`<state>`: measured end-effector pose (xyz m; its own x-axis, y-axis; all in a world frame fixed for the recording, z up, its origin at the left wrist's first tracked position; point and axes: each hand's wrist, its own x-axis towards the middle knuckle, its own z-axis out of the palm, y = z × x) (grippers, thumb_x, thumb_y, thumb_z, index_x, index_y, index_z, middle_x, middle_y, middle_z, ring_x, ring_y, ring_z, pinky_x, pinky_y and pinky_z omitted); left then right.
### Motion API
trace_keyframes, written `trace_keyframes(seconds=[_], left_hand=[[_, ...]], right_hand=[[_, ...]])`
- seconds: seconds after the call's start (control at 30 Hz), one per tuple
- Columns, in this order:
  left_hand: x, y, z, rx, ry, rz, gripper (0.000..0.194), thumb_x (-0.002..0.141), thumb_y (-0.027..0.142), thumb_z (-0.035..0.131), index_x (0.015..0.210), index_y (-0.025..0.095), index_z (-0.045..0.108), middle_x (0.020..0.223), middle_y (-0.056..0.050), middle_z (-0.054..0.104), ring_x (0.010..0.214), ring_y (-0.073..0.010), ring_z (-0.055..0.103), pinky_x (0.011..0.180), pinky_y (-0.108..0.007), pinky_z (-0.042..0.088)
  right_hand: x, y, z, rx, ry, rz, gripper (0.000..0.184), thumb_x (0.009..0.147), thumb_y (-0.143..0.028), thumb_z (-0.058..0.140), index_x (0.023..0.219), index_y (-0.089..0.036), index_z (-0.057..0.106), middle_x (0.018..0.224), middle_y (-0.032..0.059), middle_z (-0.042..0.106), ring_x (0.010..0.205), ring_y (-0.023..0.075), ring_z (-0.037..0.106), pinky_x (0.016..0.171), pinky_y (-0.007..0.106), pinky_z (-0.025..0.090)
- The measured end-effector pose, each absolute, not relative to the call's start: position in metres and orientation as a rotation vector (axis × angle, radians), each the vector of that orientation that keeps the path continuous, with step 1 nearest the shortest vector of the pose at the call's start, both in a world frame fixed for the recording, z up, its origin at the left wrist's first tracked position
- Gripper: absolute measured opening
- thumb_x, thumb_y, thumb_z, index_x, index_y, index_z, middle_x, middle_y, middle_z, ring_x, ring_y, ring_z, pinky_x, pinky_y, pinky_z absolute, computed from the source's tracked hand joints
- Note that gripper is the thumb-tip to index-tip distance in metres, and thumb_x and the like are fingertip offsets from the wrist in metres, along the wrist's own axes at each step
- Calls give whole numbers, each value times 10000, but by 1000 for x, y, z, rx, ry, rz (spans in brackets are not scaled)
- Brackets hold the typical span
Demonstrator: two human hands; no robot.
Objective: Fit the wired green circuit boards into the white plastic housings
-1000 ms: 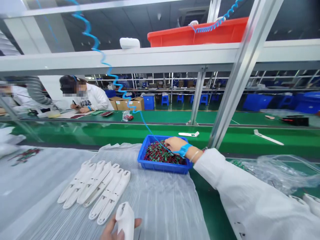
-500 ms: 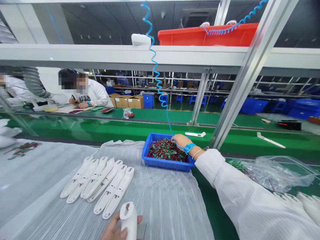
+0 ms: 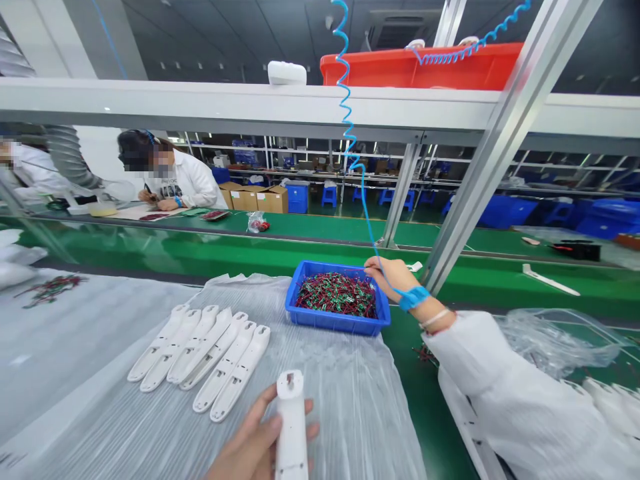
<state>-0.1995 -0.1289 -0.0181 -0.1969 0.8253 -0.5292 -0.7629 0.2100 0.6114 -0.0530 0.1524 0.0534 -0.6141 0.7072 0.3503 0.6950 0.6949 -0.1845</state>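
White plastic casing (image 3: 291,427) is in the left hand (image 3: 250,440), at the bottom of the view, above a clear bubble plastic sheet (image 3: 325,400). The fingers wrap around its lower part, so this hand is closed on it, and the top end with a small opening stays free. Its long axis stands almost upright in the view and points forward, toward the blue tray (image 3: 337,327). This tray lies ahead and a little to the right of the casing, and it is full of small green circuit boards with red and dark wires (image 3: 336,295). The right hand (image 3: 393,277) is much nearer to the tray, at its far right corner, with a blue wrist strap (image 3: 414,298) and a coiled blue cord (image 3: 367,213). Its fingers are curled and narrow, but I cannot tell if they hold a board. Six more casings (image 3: 200,353) lie side by side on the sheet, left of the held one.
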Motion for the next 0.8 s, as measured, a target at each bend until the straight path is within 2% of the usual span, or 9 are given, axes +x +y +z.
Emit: trace_keyframes(seconds=[0.1,0.23,0.33,0.53,0.7,0.8], left_hand=[[-179,-118,-9,211,1016,1490,598,821,227,570,1329,221,253,1123,-138,643,1002,-308,626,794,-421,495],[-153,-108,-9,393,974,1466,498,841,278,544,1280,268,309,1139,-99,592,1015,-259,602,819,-366,460],[-140,-108,-12,460,949,1433,495,833,280,558,1260,286,308,1140,-80,562,982,-226,598,813,-346,455],[-131,-116,-9,503,982,1376,425,852,311,522,1228,314,324,1170,-68,516,1004,-229,579,831,-356,437],[-125,-123,-16,694,964,1303,295,861,307,516,1152,331,471,1206,-28,526,1081,-206,533,923,-354,396],[-122,-124,-22,804,930,1283,288,869,297,507,1151,353,512,1265,-13,517,1109,-201,524,963,-359,375]], right_hand=[[-24,95,63,-848,-2421,73,163,884,-226,473,926,-173,622,923,47,678,883,161,630,802,264,482],[5,23,57,-439,-2277,106,190,848,-92,480,941,-173,625,905,49,648,858,135,605,757,241,505],[15,-6,47,-404,-2250,100,238,826,-29,469,958,-158,619,878,57,638,818,136,593,699,238,519],[28,-20,35,-416,-2210,75,248,813,5,455,938,-136,616,835,66,632,770,151,573,666,278,521],[27,-29,22,-396,-2167,149,237,809,-3,493,961,-131,621,841,78,626,785,159,562,655,287,518],[23,-34,9,-390,-2083,212,245,803,-13,520,994,-145,599,819,63,627,777,156,559,665,299,515]])
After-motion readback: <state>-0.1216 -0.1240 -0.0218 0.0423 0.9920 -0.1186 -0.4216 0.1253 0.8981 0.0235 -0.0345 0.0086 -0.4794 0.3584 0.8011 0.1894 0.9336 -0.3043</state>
